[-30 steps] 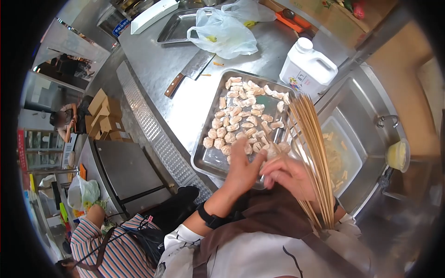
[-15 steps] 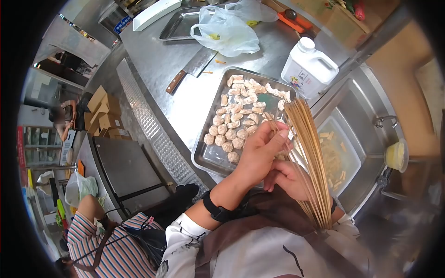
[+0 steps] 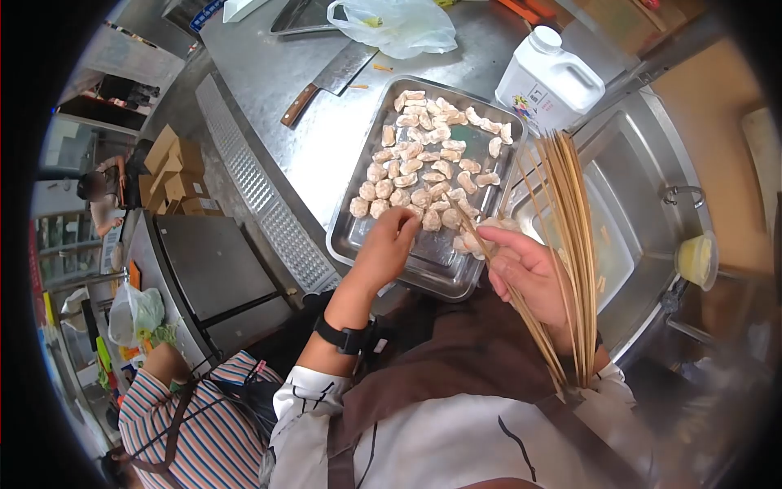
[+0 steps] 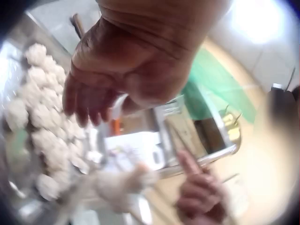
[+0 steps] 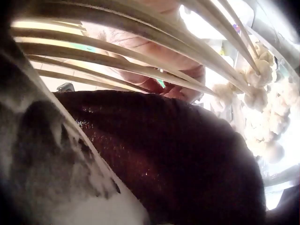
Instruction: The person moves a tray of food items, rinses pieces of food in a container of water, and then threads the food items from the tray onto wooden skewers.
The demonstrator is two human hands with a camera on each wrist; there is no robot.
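Observation:
My right hand (image 3: 529,277) grips thin wooden skewers (image 3: 524,314), with the forefinger stretched along them. A thick bundle of skewers (image 3: 577,244) fans upward beside that hand's wrist. Pale lumpy food balls (image 5: 258,75) sit at the skewers' tips in the right wrist view. To the left, my left hand (image 3: 383,248) reaches over the near side of a metal tray (image 3: 346,232), its fingertips close to the round balls (image 3: 359,207). In the left wrist view, the left hand (image 4: 131,70) has loosely bent fingers with nothing showing between them. Longer pale pieces (image 3: 452,145) lie farther back in the tray.
A cleaver (image 3: 346,69) lies on the steel counter left of the tray. Behind are a plastic bag (image 3: 395,28) and a white jug (image 3: 547,85). At right is a sink (image 3: 643,163) holding a white basin (image 3: 623,253). Another person in stripes (image 3: 195,416) is at lower left.
My left hand came from the tray to the skewers, pinched there, then moved back left to the balls. My right hand's forefinger now points along the skewers. The head view has tilted lower.

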